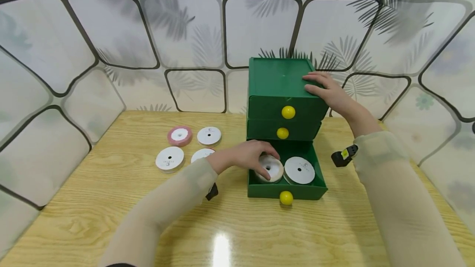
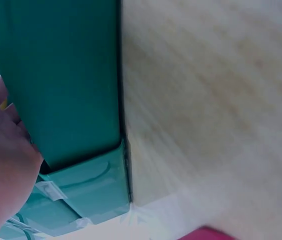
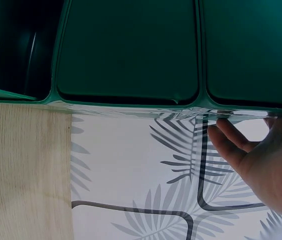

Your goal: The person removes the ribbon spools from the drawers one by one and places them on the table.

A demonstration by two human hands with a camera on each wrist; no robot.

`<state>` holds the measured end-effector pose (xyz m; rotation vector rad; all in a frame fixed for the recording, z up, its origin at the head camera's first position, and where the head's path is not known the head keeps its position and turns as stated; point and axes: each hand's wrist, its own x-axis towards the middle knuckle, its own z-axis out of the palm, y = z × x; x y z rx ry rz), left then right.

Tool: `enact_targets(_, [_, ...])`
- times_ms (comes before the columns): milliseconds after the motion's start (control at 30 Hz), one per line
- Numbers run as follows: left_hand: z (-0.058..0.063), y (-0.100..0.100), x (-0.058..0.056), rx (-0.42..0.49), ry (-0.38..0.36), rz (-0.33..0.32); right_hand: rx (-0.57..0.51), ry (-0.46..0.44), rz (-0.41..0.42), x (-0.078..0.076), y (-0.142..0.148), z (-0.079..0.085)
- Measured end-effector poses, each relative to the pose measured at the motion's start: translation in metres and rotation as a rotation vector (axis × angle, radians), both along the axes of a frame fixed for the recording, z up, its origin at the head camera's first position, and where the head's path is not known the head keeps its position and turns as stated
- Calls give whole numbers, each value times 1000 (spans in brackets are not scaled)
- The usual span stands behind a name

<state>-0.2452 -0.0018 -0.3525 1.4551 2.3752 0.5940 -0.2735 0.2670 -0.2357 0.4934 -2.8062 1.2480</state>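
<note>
Pale sleeves [image 1: 154, 207] reach to a left hand [image 1: 249, 155] pinching a cream ribbon spool [image 1: 275, 169] inside the pulled-out bottom drawer [image 1: 264, 191], where a tilted lift could knock the neighbouring spool [image 1: 307, 168], and a right hand [image 1: 332, 92] resting, fingers extended, on the green cabinet [image 1: 276, 78].

Light wood-grain table [image 1: 92, 201] before you, glossy at your near side. Standing on it, right of centre: green drawer cabinet [image 1: 280, 79]. Left of that, lying flat: pink-edged spool [image 1: 179, 134] beside rear white spool [image 1: 209, 134]; nearer you, front white spool [image 1: 169, 160] beside partly hidden spool [image 1: 202, 153].
</note>
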Motion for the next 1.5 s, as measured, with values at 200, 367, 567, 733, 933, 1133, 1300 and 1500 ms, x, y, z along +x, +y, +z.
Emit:
enact_targets(200, [0, 3, -6, -122, 46, -22, -6, 5, 1, -1, 0, 0])
enact_targets(367, [-2, 6, -7, -192, 105, -20, -3, -2, 1, 0, 0, 1])
enact_targets(567, [-3, 8, -6, -240, 128, -6, 0, -9, 2, -1, 0, 1])
enact_targets(733, [-4, 10, -6, -273, 148, 3, 1, -3, 2, -1, 0, 1])
enact_targets(933, [-3, 11, -5, -286, 149, 10, 0, -7, 0, 0, -1, 1])
enact_targets(1133, [-3, 10, -4, -261, 156, 9, -3, -1, -1, -1, 0, 0])
enact_targets(1300, [-2, 8, -2, -223, 152, 3, -6, -7, -5, -1, 0, -1])
enact_targets(1500, [-1, 6, -3, -167, 125, 12, -8, 1, -1, 0, -1, -1])
